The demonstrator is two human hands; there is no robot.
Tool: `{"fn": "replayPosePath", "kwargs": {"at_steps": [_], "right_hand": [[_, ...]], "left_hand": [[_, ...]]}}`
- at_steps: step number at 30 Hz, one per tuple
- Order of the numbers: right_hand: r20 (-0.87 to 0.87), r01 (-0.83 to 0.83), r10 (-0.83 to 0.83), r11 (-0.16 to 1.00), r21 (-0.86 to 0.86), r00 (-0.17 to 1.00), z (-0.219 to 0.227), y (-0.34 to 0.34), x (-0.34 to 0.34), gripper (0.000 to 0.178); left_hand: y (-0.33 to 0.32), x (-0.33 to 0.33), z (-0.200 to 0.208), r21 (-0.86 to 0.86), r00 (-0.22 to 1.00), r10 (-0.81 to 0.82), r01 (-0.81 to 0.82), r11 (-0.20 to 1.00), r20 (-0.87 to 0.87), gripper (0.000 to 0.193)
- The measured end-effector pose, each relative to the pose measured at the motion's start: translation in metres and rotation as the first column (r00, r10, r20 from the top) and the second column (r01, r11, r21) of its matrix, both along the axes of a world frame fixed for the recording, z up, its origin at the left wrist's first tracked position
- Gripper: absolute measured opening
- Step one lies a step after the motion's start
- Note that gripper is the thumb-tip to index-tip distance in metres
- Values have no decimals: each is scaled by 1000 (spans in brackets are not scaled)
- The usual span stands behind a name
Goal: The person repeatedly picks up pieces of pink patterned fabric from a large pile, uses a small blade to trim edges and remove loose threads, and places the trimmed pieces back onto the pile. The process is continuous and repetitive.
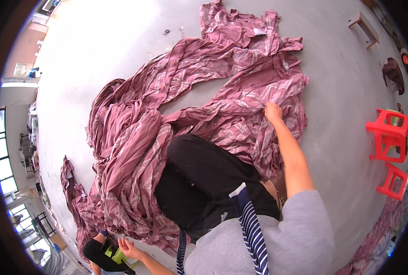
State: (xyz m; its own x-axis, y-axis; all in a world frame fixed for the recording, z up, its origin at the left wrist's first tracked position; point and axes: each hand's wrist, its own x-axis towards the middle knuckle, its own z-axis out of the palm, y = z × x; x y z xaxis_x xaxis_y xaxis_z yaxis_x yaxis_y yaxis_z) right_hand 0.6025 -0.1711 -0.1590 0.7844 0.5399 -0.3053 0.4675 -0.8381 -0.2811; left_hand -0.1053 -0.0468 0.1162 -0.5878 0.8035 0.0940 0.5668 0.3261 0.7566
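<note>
The right hand (272, 112) pinches the pink patterned cloth (133, 137), which sprawls in folds across the floor (337, 119) between its left and right edges (red stools (377, 127) stand toward the right one); the left hand (129, 249), fingers loosely spread, hovers near the cloth.

Before me, the pink cloth (133, 137) is looking matt and creased, the red stool (377, 129) is showing smooth plastic, the floor (94, 50) gleaming.

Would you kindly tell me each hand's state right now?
Left hand: open, fingers slightly curled, nothing visibly held.
Right hand: closed, apparently pinching the dusty-pink patterned fabric.
</note>
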Motion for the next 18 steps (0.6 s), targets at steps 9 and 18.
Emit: {"fn": "replayPosePath", "kwargs": {"at_steps": [9,18], "right_hand": [[-902,445,390,784,432,186,219,-32,-94,14],[-531,331,847,511,794,-32,378,33,-220,12]], "left_hand": [[-41,260,4,-114,497,-785,863,492,370,27],[-83,355,-46,102,-176,238,950,294,955,60]]}}
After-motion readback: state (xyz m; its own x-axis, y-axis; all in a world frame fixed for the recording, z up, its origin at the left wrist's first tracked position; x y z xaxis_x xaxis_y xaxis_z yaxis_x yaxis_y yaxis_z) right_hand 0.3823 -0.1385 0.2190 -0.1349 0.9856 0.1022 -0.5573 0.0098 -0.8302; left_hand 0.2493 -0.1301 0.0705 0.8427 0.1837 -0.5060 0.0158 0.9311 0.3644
